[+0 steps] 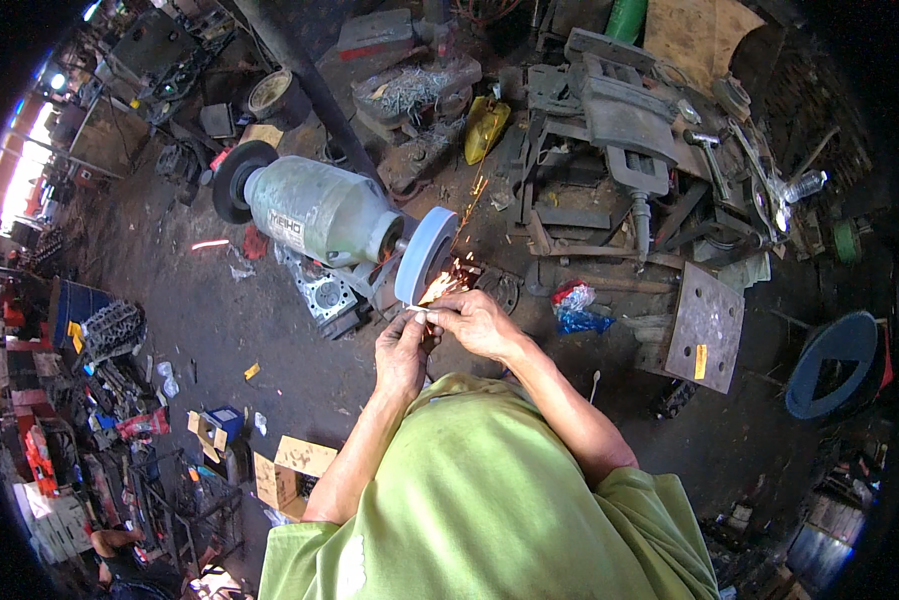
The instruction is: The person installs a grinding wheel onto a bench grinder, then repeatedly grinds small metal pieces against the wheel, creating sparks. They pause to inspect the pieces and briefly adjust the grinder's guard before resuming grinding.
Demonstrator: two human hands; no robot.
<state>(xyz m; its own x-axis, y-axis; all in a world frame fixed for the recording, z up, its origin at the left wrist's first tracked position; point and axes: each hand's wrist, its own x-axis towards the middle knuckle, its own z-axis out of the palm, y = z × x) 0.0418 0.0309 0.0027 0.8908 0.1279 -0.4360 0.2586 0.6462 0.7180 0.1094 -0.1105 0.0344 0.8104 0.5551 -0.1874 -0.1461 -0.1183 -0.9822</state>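
A bench grinder (315, 210) with a grey-green motor housing stands ahead of me. On its right side is a pale blue-white grinding wheel (427, 258), and orange sparks (444, 287) fly off its lower edge. My left hand (402, 352) and my right hand (478, 325) meet just below the wheel, fingers closed in a pinch. Between the fingertips shows a small pale piece (422, 313), held against or very near the wheel. Its kind I cannot make out, as the fingers cover most of it. A darker wheel (236, 182) sits on the grinder's far left end.
To the right stand a bench vise (635, 165) and a drilled metal plate (705, 328), with a round blue stool (835, 365) beyond. A yellow container (486, 130) lies behind the wheel. Cardboard boxes (305, 457) and engine parts (115, 330) crowd the left. A dark post (315, 90) rises behind the grinder.
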